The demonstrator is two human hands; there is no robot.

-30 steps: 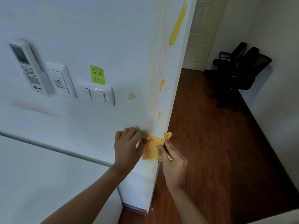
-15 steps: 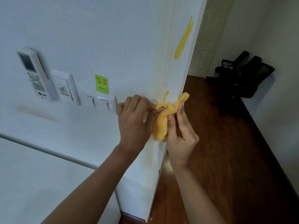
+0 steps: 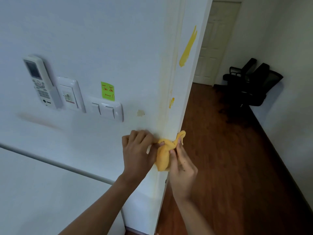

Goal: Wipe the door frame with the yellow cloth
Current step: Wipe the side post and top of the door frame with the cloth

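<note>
Hands: both on the yellow cloth (image 3: pixel 164 156), pressing it to the corner edge of the door frame (image 3: pixel 182 102).
Left hand (image 3: pixel 138 150): curled closed on the wall side, fingertips pinching the cloth's left edge.
Right hand (image 3: pixel 182 164): on the doorway side, fingers closed around the cloth's right part, thumb laid over the fabric.
Yellow cloth: bunched up and wrapped round the frame's edge, one twisted tip poking up just above the right hand.
Door frame: white, with a long yellow streak (image 3: pixel 188 47) high up and a small yellow smear (image 3: pixel 171 102) lower, both above the cloth; faint yellowish staining runs down along the edge.
Wall: remote control (image 3: pixel 40 81) in a holder, a light switch (image 3: pixel 105 108) and a green sticky note (image 3: pixel 107 91), all well left of the hands.
Beyond the frame: wooden floor (image 3: pixel 220 150) and black chairs (image 3: pixel 250 83) against the far wall.
</note>
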